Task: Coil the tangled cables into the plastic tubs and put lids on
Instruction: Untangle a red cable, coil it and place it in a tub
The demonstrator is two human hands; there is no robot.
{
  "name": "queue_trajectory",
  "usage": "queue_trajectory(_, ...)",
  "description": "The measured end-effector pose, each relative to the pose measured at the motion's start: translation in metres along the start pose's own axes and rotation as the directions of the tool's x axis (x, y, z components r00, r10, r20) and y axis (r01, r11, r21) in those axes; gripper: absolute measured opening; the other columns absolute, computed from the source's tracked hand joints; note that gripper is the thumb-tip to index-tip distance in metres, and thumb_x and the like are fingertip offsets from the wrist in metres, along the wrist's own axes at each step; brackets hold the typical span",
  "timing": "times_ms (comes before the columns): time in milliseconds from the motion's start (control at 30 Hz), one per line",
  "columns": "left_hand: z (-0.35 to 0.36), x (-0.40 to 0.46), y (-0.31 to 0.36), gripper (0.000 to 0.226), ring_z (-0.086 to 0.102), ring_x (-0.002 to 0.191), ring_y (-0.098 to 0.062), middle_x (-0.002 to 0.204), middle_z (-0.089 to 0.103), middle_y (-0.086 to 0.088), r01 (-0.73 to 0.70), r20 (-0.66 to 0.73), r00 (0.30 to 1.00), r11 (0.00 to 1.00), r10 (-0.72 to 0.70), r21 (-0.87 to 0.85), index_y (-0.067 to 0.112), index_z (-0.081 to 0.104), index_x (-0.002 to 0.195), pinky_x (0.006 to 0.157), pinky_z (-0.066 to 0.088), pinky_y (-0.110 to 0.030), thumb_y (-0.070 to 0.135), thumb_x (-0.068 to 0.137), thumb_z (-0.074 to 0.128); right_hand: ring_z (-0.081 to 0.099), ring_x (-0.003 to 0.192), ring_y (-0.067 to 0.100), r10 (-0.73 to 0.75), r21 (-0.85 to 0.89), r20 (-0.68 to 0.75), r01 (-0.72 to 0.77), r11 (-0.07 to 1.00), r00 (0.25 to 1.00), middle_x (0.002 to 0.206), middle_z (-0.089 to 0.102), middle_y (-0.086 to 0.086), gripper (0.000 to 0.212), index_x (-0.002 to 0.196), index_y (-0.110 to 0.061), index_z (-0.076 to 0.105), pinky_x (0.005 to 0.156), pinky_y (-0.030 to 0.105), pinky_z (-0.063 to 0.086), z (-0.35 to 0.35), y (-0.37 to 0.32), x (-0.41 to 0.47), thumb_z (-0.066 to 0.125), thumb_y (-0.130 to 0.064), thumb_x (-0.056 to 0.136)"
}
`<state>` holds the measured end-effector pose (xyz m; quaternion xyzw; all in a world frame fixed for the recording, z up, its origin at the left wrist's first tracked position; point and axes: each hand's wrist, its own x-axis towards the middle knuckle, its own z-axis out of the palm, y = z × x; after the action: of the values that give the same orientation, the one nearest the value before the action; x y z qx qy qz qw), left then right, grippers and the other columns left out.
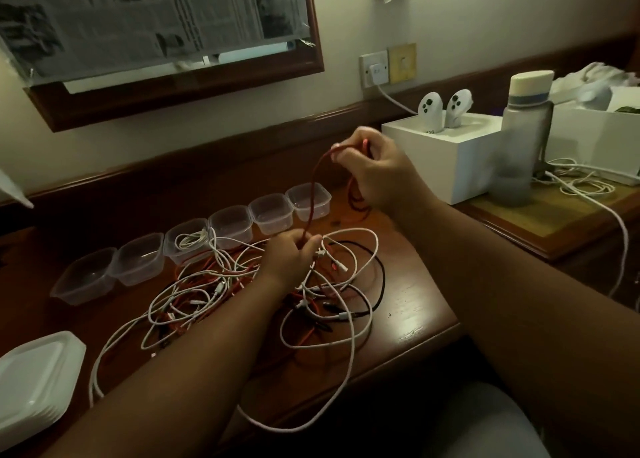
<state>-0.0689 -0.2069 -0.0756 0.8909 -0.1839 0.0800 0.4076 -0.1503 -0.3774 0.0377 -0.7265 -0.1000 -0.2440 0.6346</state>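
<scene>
A tangle of white, red and black cables point(242, 295) lies on the wooden desk point(412, 305). My right hand point(377, 170) is raised above the desk and grips loops of a red cable point(313, 194). That cable runs down to my left hand point(289, 255), which pinches it just above the pile. Several clear plastic tubs point(270, 213) stand in a row behind the tangle; the third from the left point(187, 241) holds a coiled white cable, the others look empty. A stack of white lids point(33, 385) sits at the desk's front left.
To the right stand a white box point(460, 167) holding two controllers, a frosted water bottle point(521, 139) and more white cables point(585, 187). A white charger lead point(620, 236) hangs off the side table. A framed mirror covered with newspaper point(156, 18) hangs on the wall.
</scene>
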Motion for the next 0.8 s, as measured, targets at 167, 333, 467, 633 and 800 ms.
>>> queue_trajectory(167, -0.003, -0.003, 0.004, 0.031, 0.067, 0.069, -0.022, 0.073, 0.070, -0.006, 0.059, -0.018, 0.998, 0.996, -0.060, -0.073, 0.014, 0.070, 0.080, 0.071, 0.058, -0.046, 0.037, 0.097, 0.058, 0.059, 0.074, 0.015, 0.166, 0.163, 0.080, -0.178, 0.971, 0.983, 0.112, 0.065, 0.026, 0.006, 0.090, -0.018, 0.058, 0.070, 0.032, 0.048, -0.001, 0.003, 0.000, 0.059, -0.020, 0.095)
queue_trajectory(333, -0.027, 0.012, 0.034, 0.040, 0.063, 0.062, -0.014, 0.072, 0.067, -0.007, 0.076, -0.121, 0.986, 0.961, -0.112, -0.268, 0.009, 0.068, 0.083, 0.064, 0.052, -0.034, 0.037, 0.102, 0.049, 0.067, 0.077, 0.022, 0.396, -0.077, 0.112, -0.389, 0.918, 0.911, 0.086, 0.063, 0.011, 0.016, 0.082, -0.021, 0.053, 0.073, 0.038, 0.057, 0.007, 0.037, -0.008, 0.067, -0.016, 0.088)
queue_trajectory(467, -0.045, 0.018, 0.061, 0.037, 0.067, 0.073, -0.017, 0.085, 0.069, -0.012, 0.012, -0.102, 0.993, 0.922, -0.056, -0.386, 0.008, 0.068, 0.090, 0.069, 0.057, -0.029, 0.035, 0.103, 0.047, 0.064, 0.086, 0.019, 0.439, -0.184, 0.156, -0.410, 0.893, 0.885, 0.091, 0.063, 0.004, 0.016, 0.089, -0.024, 0.054, 0.073, 0.032, 0.053, 0.018, 0.050, -0.007, 0.067, -0.015, 0.089)
queue_trajectory(633, -0.058, 0.018, 0.086, 0.030, 0.064, 0.063, -0.011, 0.079, 0.065, -0.011, -0.055, -0.111, 0.994, 0.822, -0.010, -0.567, 0.002, 0.066, 0.091, 0.060, 0.056, -0.021, 0.027, 0.101, 0.052, 0.064, 0.097, 0.019, 0.395, -0.212, 0.211, -0.352, 0.912, 0.894, 0.105, 0.063, 0.004, 0.022, 0.107, -0.020, 0.059, 0.071, 0.026, 0.050, 0.027, 0.049, 0.001, 0.071, -0.022, 0.089)
queue_trajectory(800, -0.059, 0.010, 0.080, 0.027, 0.067, 0.069, -0.015, 0.080, 0.067, -0.010, -0.056, -0.099, 0.995, 0.790, -0.006, -0.611, 0.005, 0.065, 0.094, 0.065, 0.057, -0.025, 0.028, 0.100, 0.053, 0.062, 0.086, 0.011, 0.234, -0.258, 0.126, -0.195, 0.946, 0.964, 0.095, 0.061, -0.006, 0.022, 0.106, -0.022, 0.061, 0.065, 0.022, 0.047, 0.026, 0.047, 0.009, 0.073, -0.027, 0.088)
